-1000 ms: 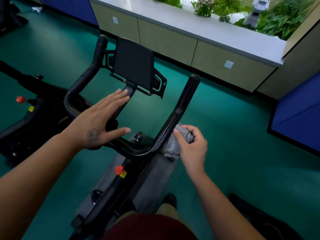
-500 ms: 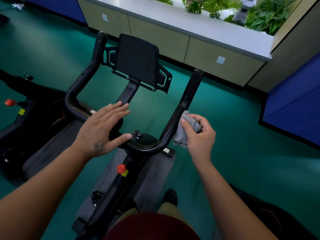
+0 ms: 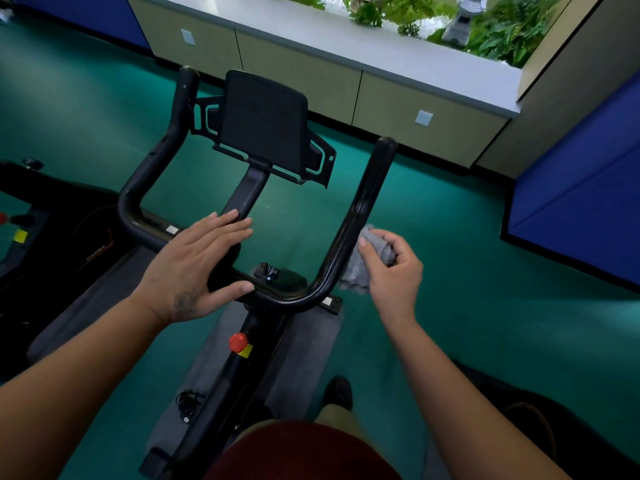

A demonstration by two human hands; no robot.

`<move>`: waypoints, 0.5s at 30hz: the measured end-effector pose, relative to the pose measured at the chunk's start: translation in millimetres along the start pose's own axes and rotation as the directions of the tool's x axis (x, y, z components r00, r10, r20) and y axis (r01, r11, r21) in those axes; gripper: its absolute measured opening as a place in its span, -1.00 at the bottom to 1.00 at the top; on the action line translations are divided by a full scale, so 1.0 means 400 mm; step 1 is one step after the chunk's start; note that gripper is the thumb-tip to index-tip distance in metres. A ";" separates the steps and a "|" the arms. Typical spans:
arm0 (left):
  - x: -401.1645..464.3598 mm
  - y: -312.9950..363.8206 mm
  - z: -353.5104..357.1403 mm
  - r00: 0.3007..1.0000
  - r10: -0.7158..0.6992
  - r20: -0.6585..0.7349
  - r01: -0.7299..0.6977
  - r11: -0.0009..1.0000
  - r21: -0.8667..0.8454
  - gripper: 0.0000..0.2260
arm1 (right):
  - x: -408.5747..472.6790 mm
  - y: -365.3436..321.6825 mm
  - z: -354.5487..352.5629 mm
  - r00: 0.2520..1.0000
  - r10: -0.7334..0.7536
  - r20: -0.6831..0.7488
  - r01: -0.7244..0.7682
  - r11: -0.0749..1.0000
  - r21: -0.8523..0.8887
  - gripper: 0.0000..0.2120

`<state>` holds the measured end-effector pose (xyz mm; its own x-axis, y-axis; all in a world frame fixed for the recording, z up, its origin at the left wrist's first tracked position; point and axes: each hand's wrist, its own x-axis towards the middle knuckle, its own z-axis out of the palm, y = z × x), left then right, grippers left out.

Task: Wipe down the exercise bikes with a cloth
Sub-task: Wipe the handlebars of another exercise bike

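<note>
A black exercise bike stands in front of me, its U-shaped handlebar framing a dark console screen. My right hand grips a crumpled grey cloth and holds it against the outer side of the right handlebar arm. My left hand lies flat with straight fingers over the middle crossbar, thumb under its near edge. A red knob sits on the frame below.
A second black bike stands to the left on a grey mat. Beige cabinets with a white sill run along the far wall. A blue pad leans at right. My shoe rests on green floor.
My right hand has slid the cloth up the right handlebar arm from its lower bend. My left hand stayed flat on the crossbar while my view shifted.
</note>
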<state>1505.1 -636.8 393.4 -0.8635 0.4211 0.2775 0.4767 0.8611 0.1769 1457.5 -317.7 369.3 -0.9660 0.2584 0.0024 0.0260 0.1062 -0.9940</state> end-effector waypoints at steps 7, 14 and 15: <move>-0.008 -0.010 0.011 1.000 0.019 -0.021 -0.018 1.000 0.019 -0.12 | -0.036 0.020 -0.018 0.999 0.028 0.045 -0.027 1.000 -0.014 -0.86; -0.012 -0.013 0.014 0.998 0.032 -0.062 -0.031 0.999 0.022 -0.14 | -0.041 0.002 -0.007 0.999 0.034 0.009 -0.034 0.999 0.015 -0.88; -0.012 -0.013 0.015 0.997 0.031 -0.066 -0.030 0.999 0.018 -0.15 | -0.059 0.005 -0.006 0.999 0.043 0.006 -0.043 0.999 0.027 -0.88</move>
<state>1505.7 -641.5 385.4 -0.8353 0.4281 0.3448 0.4997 0.8528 0.1517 1480.9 -321.2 367.4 -0.9657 0.2565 -0.0412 0.0607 0.0685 -0.9958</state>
